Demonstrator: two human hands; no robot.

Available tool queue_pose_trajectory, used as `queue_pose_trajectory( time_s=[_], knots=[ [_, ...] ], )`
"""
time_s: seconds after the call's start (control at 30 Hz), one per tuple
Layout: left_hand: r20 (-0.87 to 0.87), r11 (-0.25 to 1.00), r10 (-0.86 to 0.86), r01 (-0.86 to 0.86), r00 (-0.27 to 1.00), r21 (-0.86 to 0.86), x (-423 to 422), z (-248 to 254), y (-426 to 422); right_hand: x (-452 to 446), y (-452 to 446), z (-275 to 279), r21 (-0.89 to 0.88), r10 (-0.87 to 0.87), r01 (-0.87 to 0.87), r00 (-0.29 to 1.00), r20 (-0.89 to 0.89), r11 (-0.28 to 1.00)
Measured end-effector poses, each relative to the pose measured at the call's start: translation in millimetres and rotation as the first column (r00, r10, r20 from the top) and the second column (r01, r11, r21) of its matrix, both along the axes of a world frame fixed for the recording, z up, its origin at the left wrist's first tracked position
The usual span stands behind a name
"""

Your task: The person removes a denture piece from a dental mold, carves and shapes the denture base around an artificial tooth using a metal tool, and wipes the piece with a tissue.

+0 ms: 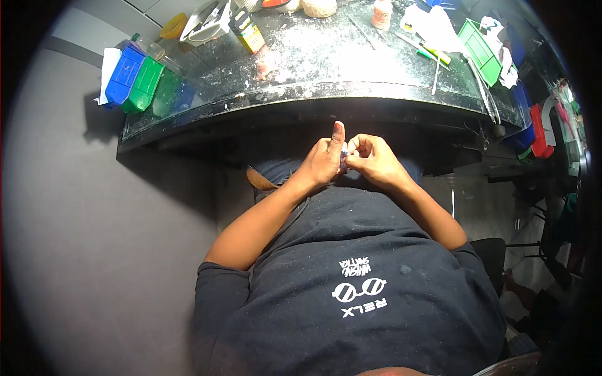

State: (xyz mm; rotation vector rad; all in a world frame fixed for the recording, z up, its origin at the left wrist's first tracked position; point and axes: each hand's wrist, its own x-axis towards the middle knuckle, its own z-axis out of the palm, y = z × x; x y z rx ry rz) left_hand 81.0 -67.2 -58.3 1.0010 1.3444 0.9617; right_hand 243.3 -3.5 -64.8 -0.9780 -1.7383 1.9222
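Note:
Both hands meet over my lap, just below the front edge of the dark workbench (295,69). My left hand (323,161) is closed with its thumb pointing up, wrapped round a small bluish object (343,161). On the other side of that object, my right hand (374,161) has its thumb and index finger pinched against it. Most of the small object is hidden between the fingers, so its shape cannot be made out.
Blue (125,72) and green (143,84) bins hang at the bench's left edge. Along its back stand a yellow-black box (249,34) and a small bottle (382,14). Pens, papers and a green bin (481,50) lie at right, near cables (484,94).

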Motion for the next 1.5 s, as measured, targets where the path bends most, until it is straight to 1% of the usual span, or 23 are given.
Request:
queue_pose_trajectory(
  time_s=[0.07,0.13,0.17,0.2,0.23,0.33,0.5,0.63,0.73,0.93,1.03,1.1,1.13,1.2,1.23,1.33,1.4,1.5],
  knots=[
    [-0.032,1.000,0.012,-0.012,0.999,0.007,3,3,-2,0,0,-1,0.000,0.007,-0.007,1.000,-0.008,1.000],
    [-0.089,0.998,0.035,-0.030,0.995,0.053,4,5,-2,0,0,-1,0.006,0.013,-0.012,1.000,-0.020,1.000],
    [-0.091,0.998,0.032,-0.028,0.995,0.053,4,6,-2,0,-2,1,0.044,0.002,-0.003,1.000,0.022,0.999],
    [-0.133,0.998,0.029,-0.023,0.991,0.050,4,6,-3,1,-3,2,0.082,-0.011,0.006,0.998,0.064,0.997],
    [-0.175,0.999,0.025,-0.017,0.984,0.048,5,6,-2,1,-3,2,0.083,-0.016,0.011,0.998,0.062,0.996],
    [-0.211,0.998,0.015,0.000,0.977,0.070,5,-2,1,1,-5,4,0.100,-0.053,0.050,0.998,0.030,0.994],
    [-0.300,0.991,0.012,0.028,0.954,0.127,7,3,-1,1,-5,5,0.147,-0.068,0.051,0.991,0.113,0.988],
    [-0.389,0.989,0.012,0.046,0.921,0.141,11,11,-3,2,-3,2,0.127,-0.055,0.040,0.992,0.114,0.991],
    [-0.424,0.992,0.018,0.038,0.905,0.123,13,13,-4,4,-3,2,0.087,-0.037,0.031,0.997,0.070,0.996],
    [-0.444,0.996,0.019,0.024,0.896,0.091,14,13,-3,4,-4,6,0.093,-0.037,0.029,0.995,0.090,0.995],
    [-0.429,0.995,0.043,0.001,0.902,0.101,17,14,-5,5,-5,8,0.054,-0.021,0.017,0.996,0.082,0.998],
    [-0.429,0.996,0.030,0.010,0.903,0.089,16,13,-4,5,-4,5,0.108,-0.016,0.004,0.994,0.104,0.994],
    [-0.428,0.997,0.016,0.018,0.904,0.076,15,11,-4,5,-4,5,0.108,-0.016,0.004,0.994,0.104,0.994],
    [-0.435,0.995,0.027,0.017,0.900,0.099,16,9,-4,5,-3,4,0.049,0.001,-0.005,0.997,0.075,0.999],
    [-0.441,0.993,0.038,0.017,0.897,0.119,16,8,-4,5,-3,3,0.049,0.001,-0.005,0.997,0.074,0.999],
    [-0.450,0.997,0.010,0.024,0.893,0.071,16,12,-5,6,-4,4,0.067,0.003,-0.010,0.995,0.103,0.998],
    [-0.440,0.998,0.005,0.020,0.898,0.052,17,19,-5,8,-5,12,0.030,0.027,-0.033,0.981,0.193,0.999],
    [-0.431,0.999,0.004,0.013,0.902,0.036,17,19,-6,9,-6,21,0.016,0.020,-0.024,0.981,0.192,1.000]
  ],
)
